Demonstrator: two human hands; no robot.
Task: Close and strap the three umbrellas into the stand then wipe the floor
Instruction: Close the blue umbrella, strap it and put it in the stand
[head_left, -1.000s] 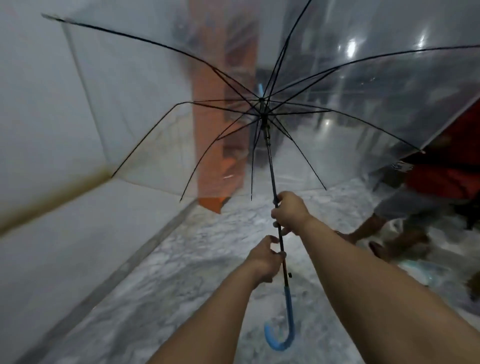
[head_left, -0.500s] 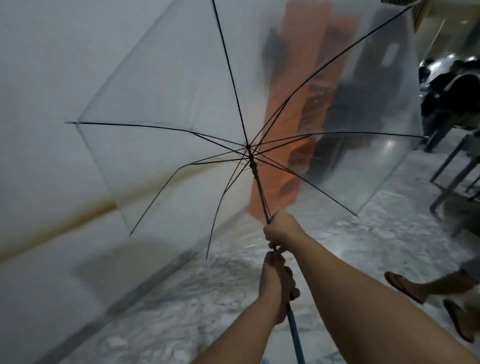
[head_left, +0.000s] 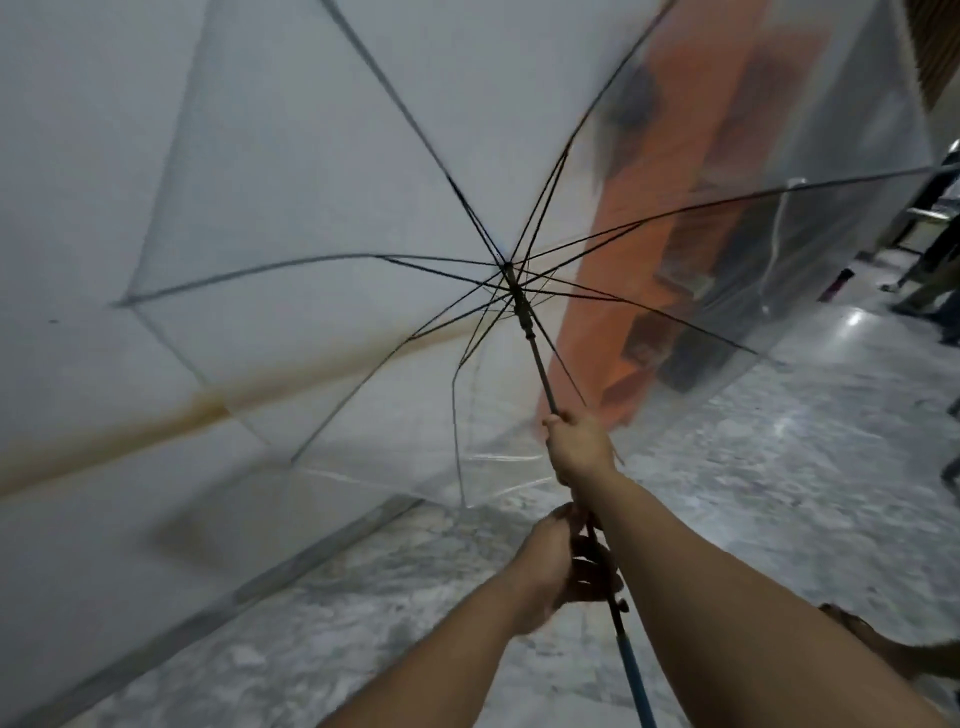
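Note:
A clear umbrella (head_left: 322, 197) with black ribs stands fully open in front of me, its canopy tilted up and toward the wall. Its thin black shaft runs down to a blue handle (head_left: 635, 686) at the bottom edge. My right hand (head_left: 577, 447) grips the shaft high up, below the runner. Lower on the same shaft, just above the blue handle, my left hand (head_left: 553, 564) is closed around it. No umbrella stand and no other umbrella can be seen.
A white wall (head_left: 78, 182) with a brown stripe runs along the left. The floor (head_left: 753, 493) is grey marbled stone. An orange panel (head_left: 691, 171) shows through the canopy. Another person's legs (head_left: 930, 275) and a foot (head_left: 883, 649) are at the right.
The umbrella has swung up and toward the wall, and my view has lifted with it. Both hands stay on the shaft, the right one now further above the left.

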